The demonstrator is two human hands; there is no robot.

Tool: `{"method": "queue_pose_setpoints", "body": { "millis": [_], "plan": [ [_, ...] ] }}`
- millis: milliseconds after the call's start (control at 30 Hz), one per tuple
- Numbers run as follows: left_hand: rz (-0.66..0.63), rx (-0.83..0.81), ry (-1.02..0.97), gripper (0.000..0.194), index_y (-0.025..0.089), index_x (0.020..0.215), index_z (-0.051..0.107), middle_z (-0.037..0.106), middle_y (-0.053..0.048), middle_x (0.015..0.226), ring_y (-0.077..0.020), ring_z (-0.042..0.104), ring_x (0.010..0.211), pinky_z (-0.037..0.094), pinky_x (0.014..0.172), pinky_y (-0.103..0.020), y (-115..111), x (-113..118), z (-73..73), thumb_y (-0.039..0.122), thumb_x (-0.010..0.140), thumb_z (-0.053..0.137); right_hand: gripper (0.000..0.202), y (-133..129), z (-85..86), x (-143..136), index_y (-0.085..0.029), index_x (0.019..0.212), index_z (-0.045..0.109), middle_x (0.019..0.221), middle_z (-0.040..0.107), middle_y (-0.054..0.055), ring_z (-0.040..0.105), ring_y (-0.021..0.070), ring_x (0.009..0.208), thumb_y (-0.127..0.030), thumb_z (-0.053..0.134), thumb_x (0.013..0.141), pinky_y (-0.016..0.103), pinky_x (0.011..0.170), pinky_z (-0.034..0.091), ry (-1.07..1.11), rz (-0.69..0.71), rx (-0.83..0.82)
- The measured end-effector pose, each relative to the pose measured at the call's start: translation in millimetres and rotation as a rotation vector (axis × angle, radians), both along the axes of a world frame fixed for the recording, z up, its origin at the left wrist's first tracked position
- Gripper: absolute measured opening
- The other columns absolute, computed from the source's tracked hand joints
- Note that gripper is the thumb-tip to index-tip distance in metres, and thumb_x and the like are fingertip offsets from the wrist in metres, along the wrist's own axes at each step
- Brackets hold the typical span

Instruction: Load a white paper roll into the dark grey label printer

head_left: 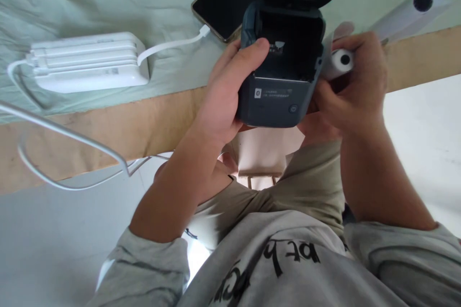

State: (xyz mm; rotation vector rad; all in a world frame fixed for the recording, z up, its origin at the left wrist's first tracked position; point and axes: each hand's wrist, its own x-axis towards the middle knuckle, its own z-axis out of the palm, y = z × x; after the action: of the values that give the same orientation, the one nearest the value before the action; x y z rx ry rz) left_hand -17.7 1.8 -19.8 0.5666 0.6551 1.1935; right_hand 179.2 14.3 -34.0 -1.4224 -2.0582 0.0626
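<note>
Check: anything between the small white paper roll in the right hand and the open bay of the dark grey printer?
Nothing visible. The white paper roll in the right hand sits beside the dark grey printer, lid up, bay looks empty.

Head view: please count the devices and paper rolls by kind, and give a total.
Dark grey label printer with open lid, in left hand: 1
White power bank: 1
Black smartphone: 1
White paper rolls: 2
Total: 5

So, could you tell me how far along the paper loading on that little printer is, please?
Done: the printer has its lid open and its bay is bare. In hand: the left hand grips the printer while the right hand holds the paper roll beside it. Left: the roll is not yet inside.
</note>
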Motion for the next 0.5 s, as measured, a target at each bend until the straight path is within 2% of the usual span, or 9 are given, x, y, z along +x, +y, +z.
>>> {"method": "queue_pose_setpoints", "body": {
  "millis": [67,133,267,300,367,433,500],
  "plan": [
    [-0.014,0.015,-0.037,0.016,0.019,0.091,0.056,0.057,-0.001,0.079,-0.0155,0.063,0.069,0.055,0.056,-0.026,0.3,-0.2,-0.8,0.031,0.082,0.057,0.029,-0.4,-0.7,0.5,-0.014,0.103,0.053,0.1,0.049,0.002,0.049,0.0094,0.101,-0.027,0.055,0.077,0.028,0.091,0.044,-0.071,0.011,0.025],
    [-0.005,0.008,-0.039,0.016,0.019,0.091,0.056,0.057,-0.001,0.079,-0.0153,0.063,0.069,0.054,0.055,-0.026,0.0,-0.2,-1.2,0.031,0.081,0.058,0.033,0.6,-2.7,0.6,-0.015,0.107,0.052,0.103,0.048,0.002,0.049,0.0099,0.102,-0.03,0.057,0.078,0.029,0.092,0.044,-0.037,-0.01,0.025],
    [-0.008,0.013,-0.029,0.019,0.018,0.093,0.055,0.055,-0.002,0.082,-0.0137,0.059,0.067,0.054,0.054,-0.027,-1.3,0.1,-1.5,0.032,0.081,0.059,0.053,0.9,-5.7,0.5,-0.019,0.122,0.04,0.102,0.051,0.001,0.051,0.0052,0.087,-0.012,0.054,0.071,0.021,0.076,0.044,0.206,0.008,-0.042],
    [-0.012,0.021,-0.029,0.019,0.018,0.095,0.055,0.055,-0.002,0.083,-0.0133,0.058,0.068,0.054,0.054,-0.026,-1.6,0.1,-1.6,0.032,0.082,0.058,0.054,0.5,-5.2,0.3,-0.019,0.121,0.041,0.102,0.051,0.001,0.051,0.0053,0.088,-0.007,0.05,0.069,0.021,0.077,0.044,0.215,0.017,-0.052],
    [-0.02,0.029,-0.026,0.02,0.018,0.097,0.054,0.054,-0.003,0.085,-0.0129,0.058,0.069,0.054,0.055,-0.026,-2.1,-0.2,-1.8,0.032,0.082,0.057,0.048,-0.2,-2.9,-0.3,-0.017,0.116,0.048,0.107,0.05,0.003,0.051,0.008,0.099,-0.005,0.048,0.069,0.025,0.089,0.045,0.135,0.026,-0.04],
    [-0.024,0.026,-0.022,0.021,0.017,0.096,0.053,0.052,-0.003,0.085,-0.0123,0.057,0.069,0.054,0.054,-0.025,-2.5,-0.6,-1.7,0.032,0.082,0.057,0.039,-0.7,-0.7,-1.0,-0.015,0.111,0.053,0.108,0.048,0.004,0.049,0.0107,0.108,-0.011,0.053,0.072,0.029,0.098,0.043,0.042,0.018,-0.008],
    [-0.024,0.015,-0.014,0.021,0.017,0.095,0.054,0.052,-0.003,0.085,-0.012,0.056,0.069,0.053,0.053,-0.024,-2.8,-0.9,-1.4,0.033,0.082,0.058,0.044,-1.0,0.1,-1.5,-0.018,0.117,0.051,0.11,0.048,0.003,0.05,0.0105,0.105,-0.014,0.055,0.073,0.03,0.096,0.044,0.095,0.001,-0.029]
  ]
}}
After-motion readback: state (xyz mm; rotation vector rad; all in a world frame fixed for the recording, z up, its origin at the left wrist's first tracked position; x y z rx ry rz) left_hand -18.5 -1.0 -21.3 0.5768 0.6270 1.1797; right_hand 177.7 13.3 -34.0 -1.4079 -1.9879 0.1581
